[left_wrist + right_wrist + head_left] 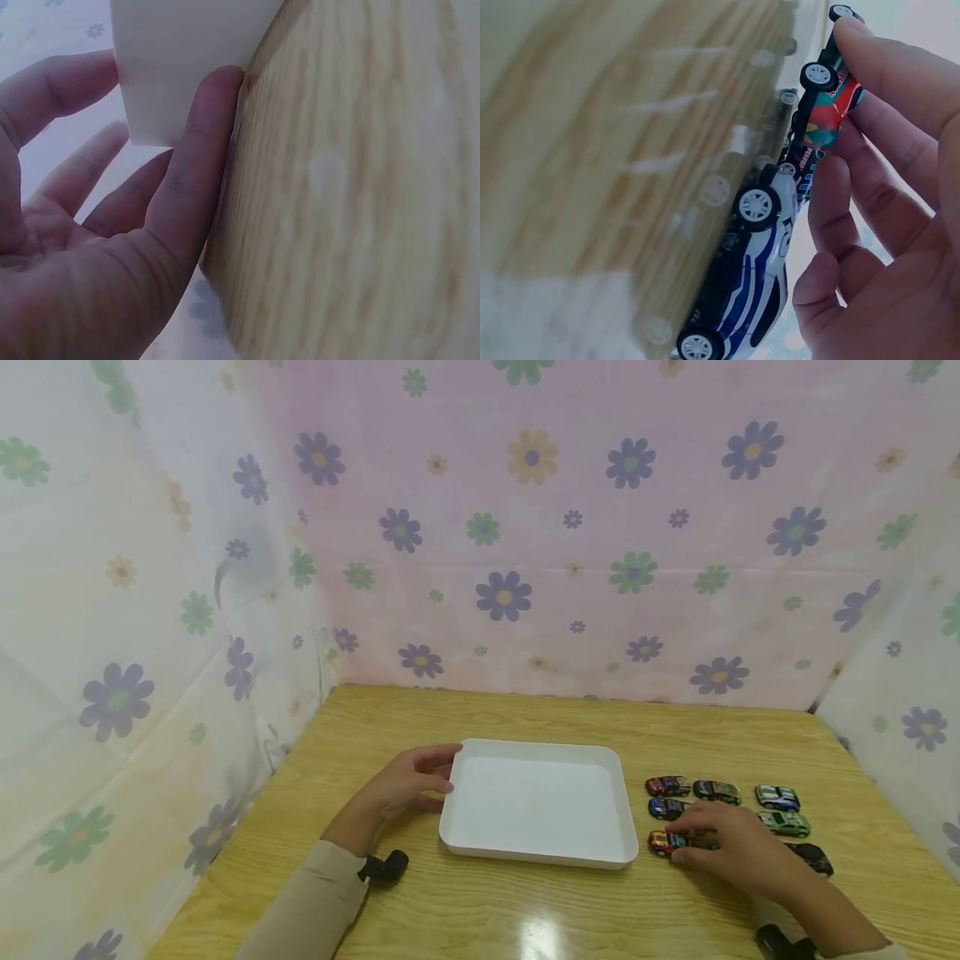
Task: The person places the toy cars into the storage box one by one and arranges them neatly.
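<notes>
At the right, my right hand [738,852] pinches a red and yellow toy car [663,841] between thumb and fingers. In the right wrist view that car [832,105] is tilted, its wheels toward the table side, with the thumb on it and fingers behind. A white toy car with blue stripes [742,289] sits close below the fingers. My left hand [405,785] is at the left side of a white rectangular tray [536,858]. Seen from the left wrist, one finger lies along the tabletop with its tip against the tray wall [169,75]; another touches the rim.
Several more toy cars stand around the right hand: a red one [667,786], a dark one [717,791], a blue one [666,808], a green one [786,823] and a black one [813,858]. Flowered cloth [450,560] encloses the wooden table [465,910] behind and at both sides.
</notes>
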### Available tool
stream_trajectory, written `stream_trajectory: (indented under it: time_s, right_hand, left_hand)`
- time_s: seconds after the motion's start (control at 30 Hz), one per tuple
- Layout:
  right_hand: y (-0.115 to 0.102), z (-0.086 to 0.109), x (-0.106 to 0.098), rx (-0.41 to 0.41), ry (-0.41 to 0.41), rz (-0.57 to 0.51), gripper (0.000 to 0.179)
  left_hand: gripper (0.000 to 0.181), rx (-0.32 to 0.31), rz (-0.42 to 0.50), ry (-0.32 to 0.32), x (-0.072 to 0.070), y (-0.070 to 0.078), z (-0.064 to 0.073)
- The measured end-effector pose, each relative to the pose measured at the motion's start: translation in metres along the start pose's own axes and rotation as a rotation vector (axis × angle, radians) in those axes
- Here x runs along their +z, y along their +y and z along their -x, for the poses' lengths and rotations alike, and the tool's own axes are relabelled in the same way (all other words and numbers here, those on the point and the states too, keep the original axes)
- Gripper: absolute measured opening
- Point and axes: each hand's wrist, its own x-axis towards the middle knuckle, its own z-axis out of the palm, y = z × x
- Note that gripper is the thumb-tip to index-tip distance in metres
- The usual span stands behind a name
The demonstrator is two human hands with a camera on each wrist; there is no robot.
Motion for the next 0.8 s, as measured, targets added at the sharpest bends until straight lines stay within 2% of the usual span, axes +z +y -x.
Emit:
stream_trajectory:
  time_s: [0.33,0.57,0.8]
  right_hand:
    - [-0.002,-0.002,0.002,-0.074,0.052,0.005,0.033]
    - [-0.005,-0.004,0.0,-0.058,0.053,-0.01,0.034]
    - [-0.012,-0.006,-0.005,-0.059,0.103,0.026,0.033]
  left_hand:
    - [0.071,-0.013,-0.008,0.016,0.001,0.0,0.001]
    - [0.075,0.006,0.012,0.013,0.0,-0.001,0.001]
    - [0.079,0.01,0.034,0.018,-0.001,-0.002,0.0]
